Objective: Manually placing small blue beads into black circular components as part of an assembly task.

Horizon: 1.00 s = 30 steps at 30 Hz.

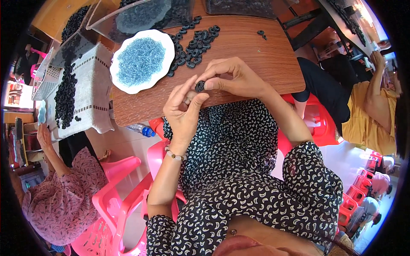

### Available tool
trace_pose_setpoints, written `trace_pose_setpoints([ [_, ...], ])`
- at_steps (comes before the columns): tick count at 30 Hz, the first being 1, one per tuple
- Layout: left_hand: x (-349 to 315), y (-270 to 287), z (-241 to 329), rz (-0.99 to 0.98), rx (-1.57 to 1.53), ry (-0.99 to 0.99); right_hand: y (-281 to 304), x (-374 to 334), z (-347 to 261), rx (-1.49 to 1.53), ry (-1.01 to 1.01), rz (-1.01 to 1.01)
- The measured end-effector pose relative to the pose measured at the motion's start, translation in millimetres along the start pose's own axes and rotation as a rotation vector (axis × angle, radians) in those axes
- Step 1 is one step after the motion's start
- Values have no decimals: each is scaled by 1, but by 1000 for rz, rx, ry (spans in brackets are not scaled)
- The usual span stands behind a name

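Observation:
Near the front edge of the brown wood-grain table (252,64), both my hands meet over a small round black plastic part (199,87). The thumb and fingers of my left hand (183,112) close on it from the left. From the right, my right hand (234,77) pinches the same part between thumb and fingertips. Whether a smaller piece sits in my fingers is too small to tell. Just beyond my hands lies a loose pile of similar black parts (197,46). A white scalloped plate (169,54) to the left holds many tiny clear bluish pieces (141,62).
A clear plastic bin (100,21) stands behind the plate. Two small black parts (262,33) lie at the table's far right. Black parts (65,100) cover part of a cloth-covered table (92,85) on the left. People sit on both sides; a pink chair (124,205) stands lower left.

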<state>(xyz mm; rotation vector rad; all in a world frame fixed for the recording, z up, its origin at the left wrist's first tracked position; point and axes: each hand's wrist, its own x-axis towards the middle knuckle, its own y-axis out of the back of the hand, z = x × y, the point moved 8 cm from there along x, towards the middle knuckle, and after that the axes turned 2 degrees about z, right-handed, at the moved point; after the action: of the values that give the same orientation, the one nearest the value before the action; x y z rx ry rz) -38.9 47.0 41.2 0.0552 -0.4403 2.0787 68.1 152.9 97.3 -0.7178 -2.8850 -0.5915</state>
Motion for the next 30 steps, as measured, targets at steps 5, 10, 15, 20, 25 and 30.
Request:
trace_pose_setpoints([
  [5, -2, 1, -9, -11, 44, 57, -1, 0, 3, -117, -44, -35],
  [10, -1, -4, -12, -46, 70, 119, 1, -2, -5, -283, -25, -50],
  [15, 1, -4, -12, -68, 112, 110, 1, -2, -8, -312, 16, -84],
  [20, 3, -2, -11, -76, 153, 104, 5, 1, -11, -346, 7, -89],
  [25, 3, -4, -13, -92, 174, 82, 61, 21, 12, -593, -30, 229],
  [30, 3, -6, -13, -120, 182, 57, 87, 40, 37, -923, 68, 328],
])
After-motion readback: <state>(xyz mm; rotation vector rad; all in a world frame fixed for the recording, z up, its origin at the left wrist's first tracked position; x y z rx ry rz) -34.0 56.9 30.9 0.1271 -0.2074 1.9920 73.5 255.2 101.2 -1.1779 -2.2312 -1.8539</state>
